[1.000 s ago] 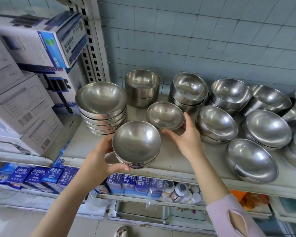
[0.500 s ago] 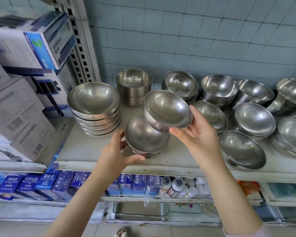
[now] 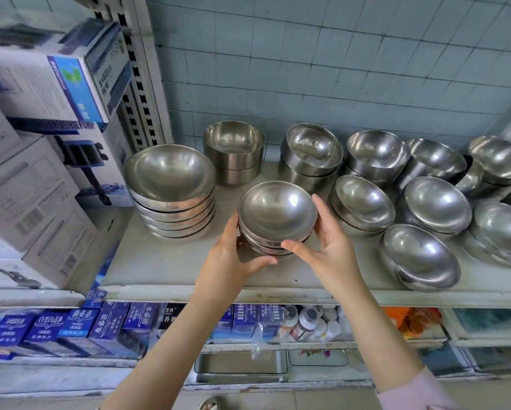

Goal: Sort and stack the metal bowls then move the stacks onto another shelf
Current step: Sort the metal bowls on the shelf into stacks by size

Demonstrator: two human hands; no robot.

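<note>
**Me:** The bowl my right hand held up and tilted half a second ago is down now. It sits nested as the top bowl of the small stack, at the front middle of the shelf.

**Other:** Are you gripping it?

**Me:** Yes. My right fingers lie up along its right rim, with the thumb hooked at the near edge, clamped on that bowl. My left hand wraps the stack's left side, thumb across the front near its base, fingers clamped on the stack.

**Other:** Is it seated all the way?

**Me:** It looks level, but my hands cover both sides, so I can't be sure.

**Other:** What else holds what?

**Me:** To the left stands a large stack of wider bowls, each nested in the next. Behind are two straight-sided bowls, one inside the other. To the right are loose bowls, some nested in pairs, some leaning on their neighbours.
</note>
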